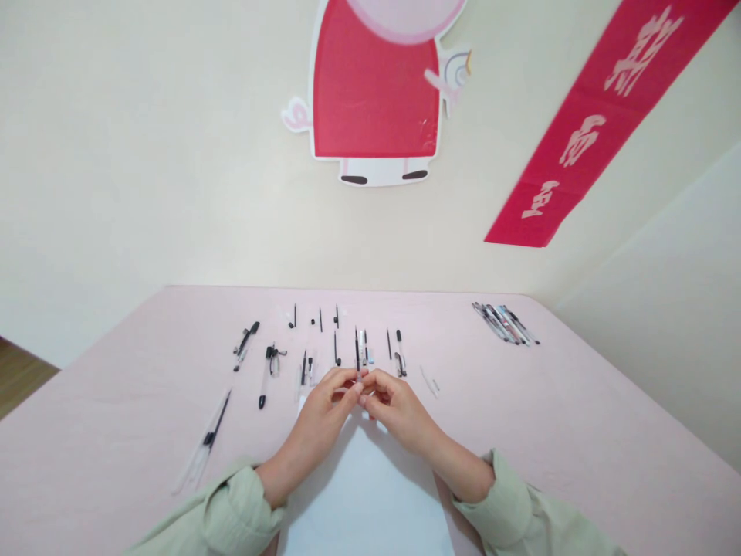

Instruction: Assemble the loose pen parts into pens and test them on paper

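Above the near part of the table, my left hand (329, 403) and my right hand (400, 408) meet fingertip to fingertip. Both are closed in a pinch on a slim dark pen refill (357, 349), which points away from me; its near end is partly hidden by the fingers. A white sheet (364, 486) lies under my hands and forearms. Just beyond the fingers are more pen parts, among them a dark refill (335, 347) and a short dark piece (304, 368). Right of them lies a black-capped clear pen part (399, 344).
A pink-covered table (521, 432) runs back to the wall. At the back right lies a row of several pens (505, 323). On the left are a black-tipped clear tube (265, 378), a dark pen part (248, 338) and a long refill with clear parts (218, 425). Thin clear pieces (429, 381) lie at right.
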Action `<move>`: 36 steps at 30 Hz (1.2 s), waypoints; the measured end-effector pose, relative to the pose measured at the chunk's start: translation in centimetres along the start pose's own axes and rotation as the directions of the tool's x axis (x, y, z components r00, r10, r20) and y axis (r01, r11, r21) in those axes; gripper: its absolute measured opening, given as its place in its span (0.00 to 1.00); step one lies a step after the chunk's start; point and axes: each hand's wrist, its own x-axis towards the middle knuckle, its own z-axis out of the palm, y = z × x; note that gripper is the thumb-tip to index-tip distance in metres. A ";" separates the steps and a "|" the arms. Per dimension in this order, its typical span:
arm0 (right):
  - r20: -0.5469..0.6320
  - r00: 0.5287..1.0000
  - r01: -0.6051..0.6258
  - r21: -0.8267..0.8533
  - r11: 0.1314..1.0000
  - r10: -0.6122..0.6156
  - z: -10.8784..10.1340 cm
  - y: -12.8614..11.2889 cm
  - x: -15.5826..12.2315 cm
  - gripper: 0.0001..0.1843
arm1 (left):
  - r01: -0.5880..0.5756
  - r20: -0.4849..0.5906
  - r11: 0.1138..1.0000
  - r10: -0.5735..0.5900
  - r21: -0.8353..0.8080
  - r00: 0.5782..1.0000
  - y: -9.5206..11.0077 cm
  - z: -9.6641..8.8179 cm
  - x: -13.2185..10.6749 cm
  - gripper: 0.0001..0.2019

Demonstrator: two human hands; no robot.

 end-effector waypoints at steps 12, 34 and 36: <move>-0.167 0.975 0.106 -0.237 0.966 -0.148 -2.7 -1.5 0.3 0.09 | 0.027 0.108 0.996 -0.037 0.088 0.993 -0.1 0.1 0.0 0.13; -0.229 0.972 -0.020 0.134 0.991 0.050 -3.2 -0.2 1.5 0.17 | 0.126 0.368 0.992 -0.123 0.014 0.922 -0.4 -0.6 0.2 0.16; -0.242 0.970 -0.009 0.107 0.994 0.035 -2.9 0.1 1.5 0.17 | 0.124 0.367 0.992 -0.117 0.005 0.923 -0.6 -0.5 0.3 0.16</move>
